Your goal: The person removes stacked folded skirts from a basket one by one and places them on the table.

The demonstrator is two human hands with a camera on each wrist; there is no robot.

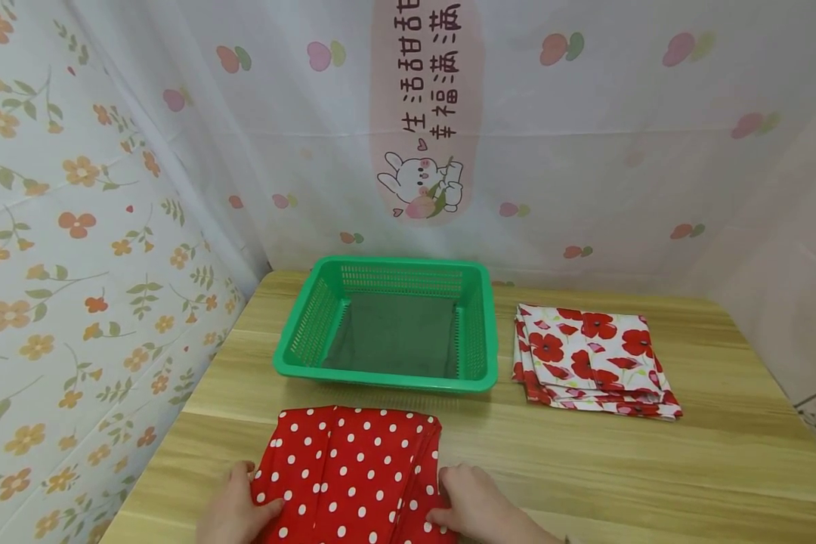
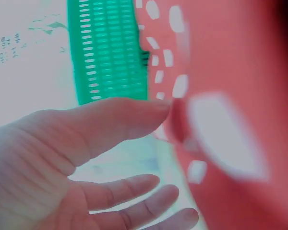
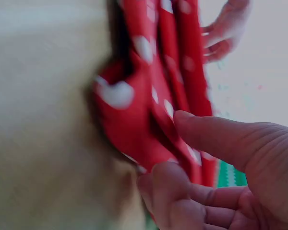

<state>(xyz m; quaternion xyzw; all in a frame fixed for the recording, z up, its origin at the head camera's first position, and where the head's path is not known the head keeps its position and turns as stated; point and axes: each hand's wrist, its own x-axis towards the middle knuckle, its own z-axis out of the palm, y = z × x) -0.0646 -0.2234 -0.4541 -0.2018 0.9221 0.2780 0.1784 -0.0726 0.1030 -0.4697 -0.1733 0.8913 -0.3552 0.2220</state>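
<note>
Red dotted cloth (image 1: pixel 357 476) at near side of table (image 1: pixel 625 461), between hands, nearer than green basket (image 1: pixel 381 379). Step, by look: handling cloth by side edges; next move calls for even hold. Right hand (image 1: pixel 476 497) pinches edge; left hand (image 1: pixel 231 510) thumb on cloth, visible fingers spread. Far edge faces basket, creases run near-far. Can't tell left pinch (index hidden) or long axis (near end cut off).

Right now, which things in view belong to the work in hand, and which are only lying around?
Seems part of the work:
dotted cloth
left hand, touching the cloth
right hand, pinching its edge

Apparently just lying around:
green basket, though it may be needed
flowered cloth, folded, untouched
</note>
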